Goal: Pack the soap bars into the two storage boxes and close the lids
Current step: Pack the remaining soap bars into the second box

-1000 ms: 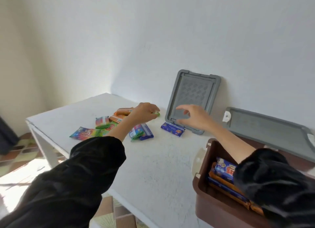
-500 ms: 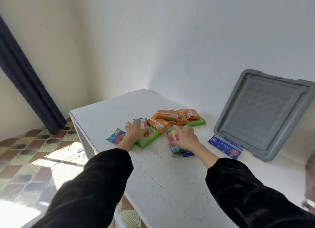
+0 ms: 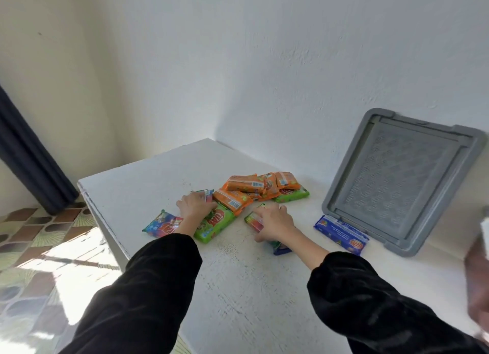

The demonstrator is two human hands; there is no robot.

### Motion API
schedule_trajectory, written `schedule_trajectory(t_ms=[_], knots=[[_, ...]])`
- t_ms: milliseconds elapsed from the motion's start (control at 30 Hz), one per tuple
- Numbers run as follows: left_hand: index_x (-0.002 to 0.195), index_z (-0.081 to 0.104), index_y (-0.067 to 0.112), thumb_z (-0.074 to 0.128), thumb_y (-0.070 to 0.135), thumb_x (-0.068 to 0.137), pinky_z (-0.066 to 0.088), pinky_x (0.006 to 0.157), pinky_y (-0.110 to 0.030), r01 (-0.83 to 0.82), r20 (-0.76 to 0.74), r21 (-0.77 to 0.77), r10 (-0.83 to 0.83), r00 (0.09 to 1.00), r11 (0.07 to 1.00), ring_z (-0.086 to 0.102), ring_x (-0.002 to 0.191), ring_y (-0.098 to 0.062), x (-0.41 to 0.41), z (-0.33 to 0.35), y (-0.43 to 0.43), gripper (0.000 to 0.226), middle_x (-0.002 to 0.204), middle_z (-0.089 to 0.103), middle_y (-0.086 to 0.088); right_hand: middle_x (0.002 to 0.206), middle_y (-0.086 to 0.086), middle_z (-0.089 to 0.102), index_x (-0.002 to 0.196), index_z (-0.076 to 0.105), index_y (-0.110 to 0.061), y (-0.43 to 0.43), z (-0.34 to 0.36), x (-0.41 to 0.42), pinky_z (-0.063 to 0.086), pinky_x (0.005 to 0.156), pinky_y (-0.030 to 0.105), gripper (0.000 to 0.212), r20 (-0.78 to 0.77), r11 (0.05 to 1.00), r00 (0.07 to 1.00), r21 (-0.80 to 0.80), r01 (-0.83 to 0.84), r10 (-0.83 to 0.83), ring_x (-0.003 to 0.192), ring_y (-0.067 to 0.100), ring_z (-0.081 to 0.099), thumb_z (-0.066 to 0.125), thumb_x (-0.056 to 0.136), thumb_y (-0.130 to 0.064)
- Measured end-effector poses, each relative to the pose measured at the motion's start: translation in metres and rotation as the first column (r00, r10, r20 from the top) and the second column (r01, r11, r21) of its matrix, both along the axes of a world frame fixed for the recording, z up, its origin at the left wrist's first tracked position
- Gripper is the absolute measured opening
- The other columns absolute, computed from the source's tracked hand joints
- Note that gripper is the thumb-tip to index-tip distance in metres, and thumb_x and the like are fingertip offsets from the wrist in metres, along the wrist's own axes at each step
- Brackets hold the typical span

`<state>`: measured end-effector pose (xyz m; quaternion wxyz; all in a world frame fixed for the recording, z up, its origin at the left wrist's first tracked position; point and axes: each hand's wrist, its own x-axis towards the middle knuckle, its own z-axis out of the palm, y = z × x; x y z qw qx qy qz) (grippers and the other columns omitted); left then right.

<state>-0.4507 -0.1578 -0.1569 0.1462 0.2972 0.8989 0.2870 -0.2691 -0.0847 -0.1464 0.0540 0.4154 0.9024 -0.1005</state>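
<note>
Rough white worktop (image 3: 238, 287), glossy flat soap bars (image 3: 254, 185) heaped near its far edge. Left grip (image 3: 195, 205) curls round a striped bar (image 3: 208, 195), right grip (image 3: 274, 222) clamps a rainbow bar (image 3: 253, 219) under its palm.

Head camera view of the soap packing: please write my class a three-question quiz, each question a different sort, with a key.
1. True or false: the grey lid lies flat on the white table.
2. Which colour are most wrappers in the heap of soap bars nearest the wall? A blue, B orange, C white.
3. Fill in: the front green soap bar lies partly under the person's ___ hand.
Key: 1 false, it leans against the wall; 2 B; 3 left hand.
</note>
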Motion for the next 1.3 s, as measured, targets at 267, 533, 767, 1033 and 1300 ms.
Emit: schedule_trajectory(t_ms=[267, 533, 767, 1033, 1300], knots=[[0.120, 0.062, 0.011, 0.076, 0.025, 0.071, 0.042, 0.097, -0.040, 0.015, -0.012, 0.303, -0.011, 1.000, 0.953, 0.052, 0.111, -0.032, 0.021, 0.029, -0.008, 0.053, 0.112, 0.063, -0.018, 0.140, 0.010, 0.043, 0.141, 0.035, -0.032, 0.017, 0.037, 0.022, 0.043, 0.091, 0.032, 0.084, -0.232, 0.981, 0.972, -0.195, -0.011, -0.035, 0.122, 0.026, 0.045, 0.076, 0.069, -0.022], [0.127, 0.057, 0.019, 0.078, 0.016, 0.068, 0.043, 0.086, -0.026, 0.408, -0.151, 0.409, -0.380, 0.913, 0.816, 0.053, 0.110, -0.022, 0.115, 0.109, 0.003, 0.062, 0.122, 0.058, -0.008, 0.138, 0.005, 0.046, 0.140, 0.039, -0.029, -0.001, 0.122, 0.121, 0.040, 0.088, 0.027, 0.080, -0.407, 0.982, 0.904, -0.177, 0.059, -0.128, 0.120, 0.024, 0.046, 0.075, 0.071, -0.012], [0.124, 0.059, 0.026, 0.079, 0.016, 0.067, 0.052, 0.081, -0.025, 0.726, -0.265, 0.385, -0.686, 0.678, 0.569, 0.057, 0.099, -0.014, 0.227, 0.154, -0.001, 0.062, 0.118, 0.060, -0.004, 0.127, 0.001, 0.048, 0.139, 0.039, -0.034, -0.043, 0.166, 0.274, 0.039, 0.083, 0.026, 0.080, -0.369, 0.974, 0.902, -0.123, 0.191, -0.224, 0.102, 0.018, 0.047, 0.076, 0.071, -0.011], [0.127, 0.057, 0.025, 0.080, 0.014, 0.068, 0.047, 0.066, -0.012, 0.930, -0.218, 0.263, -0.923, 0.318, 0.259, 0.058, 0.094, -0.013, 0.353, 0.139, -0.003, 0.064, 0.120, 0.060, -0.005, 0.133, 0.004, 0.048, 0.138, 0.038, -0.036, -0.096, 0.146, 0.409, 0.041, 0.080, 0.027, 0.081, -0.240, 0.934, 0.903, -0.103, 0.342, -0.357, 0.103, 0.019, 0.050, 0.077, 0.071, -0.015], [0.127, 0.056, 0.023, 0.075, 0.007, 0.074, 0.048, 0.080, -0.012, 0.993, -0.028, 0.041, -0.994, -0.107, -0.108, 0.048, 0.112, -0.010, 0.414, 0.107, -0.023, 0.059, 0.130, 0.046, 0.006, 0.121, 0.003, 0.040, 0.142, 0.029, -0.032, -0.143, 0.118, 0.484, 0.035, 0.072, 0.022, 0.090, -0.098, 0.925, 0.921, -0.102, 0.366, -0.376, 0.100, 0.015, 0.039, 0.076, 0.069, -0.010]])
